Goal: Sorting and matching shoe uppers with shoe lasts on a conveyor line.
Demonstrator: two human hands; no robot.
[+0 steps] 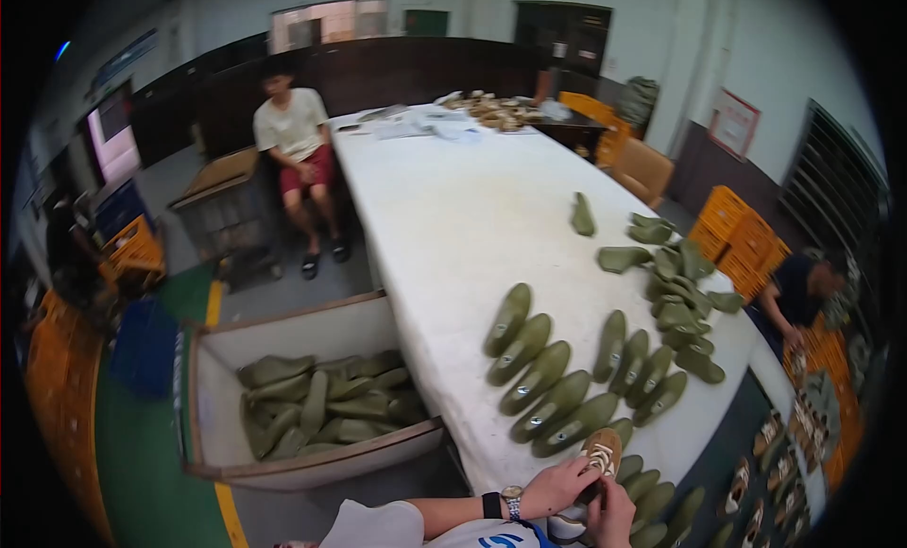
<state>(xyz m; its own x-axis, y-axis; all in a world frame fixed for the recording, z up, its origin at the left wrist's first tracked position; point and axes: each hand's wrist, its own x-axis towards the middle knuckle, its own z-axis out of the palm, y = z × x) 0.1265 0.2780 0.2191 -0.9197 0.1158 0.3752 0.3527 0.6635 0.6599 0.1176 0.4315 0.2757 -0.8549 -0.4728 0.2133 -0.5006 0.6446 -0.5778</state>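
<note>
A tan lace-up shoe [603,451] with pale laces sits at the near edge of the table, toe pointing away from me. My left hand [556,487], with a watch on its wrist, has its fingers closed on the shoe's left side by the laces. Closed on the opposite side near the opening is my right hand [614,517]. Partly hidden below the hands is a whitish item [567,527] that I cannot make out. Just beyond the shoe, green shoe lasts [574,425] lie in slanting rows, with more lasts [652,501] to its right.
The long white table [444,227] stretches away, a heap of lasts [675,298] on its right side. Left stands a wooden bin [283,326] holding several lasts. One person [295,132] sits beyond it; another [798,298] works at right near orange crates [737,241] and rows of shoes [779,468].
</note>
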